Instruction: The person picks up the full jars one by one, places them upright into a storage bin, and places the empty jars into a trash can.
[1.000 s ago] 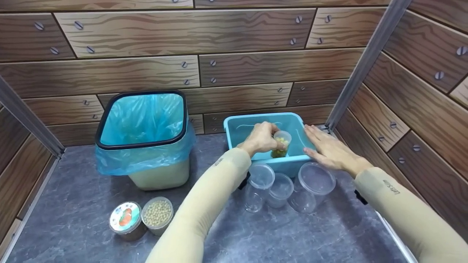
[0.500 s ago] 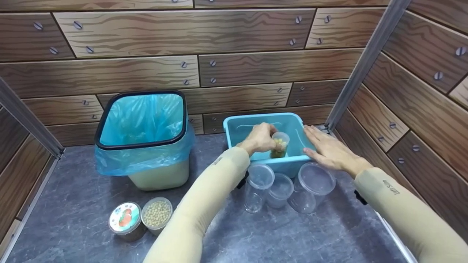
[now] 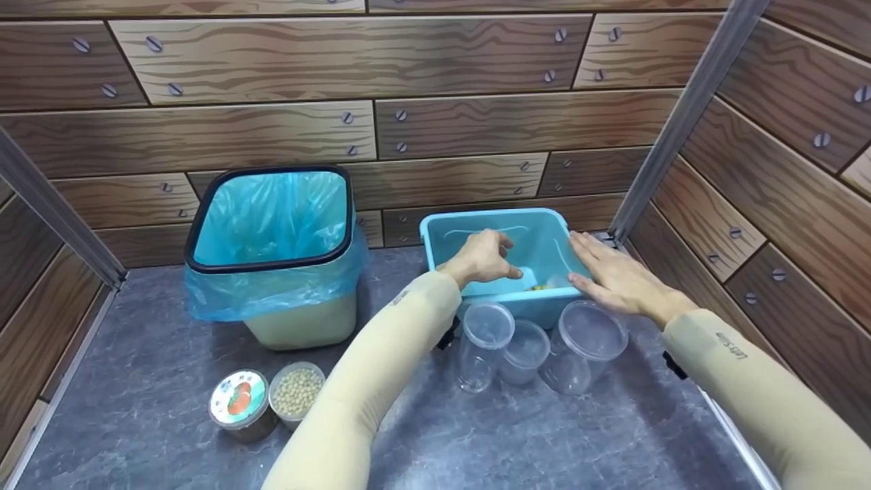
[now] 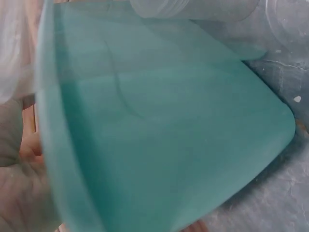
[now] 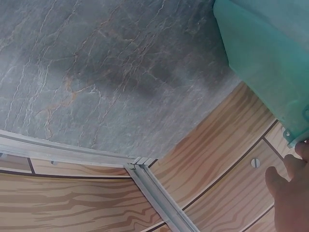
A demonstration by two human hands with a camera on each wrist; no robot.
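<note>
A light blue plastic tub (image 3: 490, 216) stands on the grey marbled surface against the wood-look wall. My left hand (image 3: 486, 258) reaches into it with fingers curled down. Just right of those fingers lies a small clear cup (image 3: 546, 284) with yellow-green bits, low in the tub and mostly hidden by the front wall. Whether the fingers still hold it is hidden. My right hand (image 3: 609, 275) rests flat, fingers straight, on the tub's right front rim. The left wrist view is filled by the tub wall (image 4: 169, 135). The right wrist view shows the tub's corner (image 5: 270, 63) and fingertips (image 5: 289, 193).
Three empty clear containers (image 3: 486, 333) (image 3: 525, 350) (image 3: 588, 337) stand just in front of the tub. A bin with a blue liner (image 3: 272, 218) is at the left. A jar with a printed lid (image 3: 239, 401) and a cup of pale beans (image 3: 297, 393) sit near left.
The small cup, held upright above the tub's front wall before, has sunk low into the tub. My left hand dipped slightly. My right hand has stayed on the rim.
</note>
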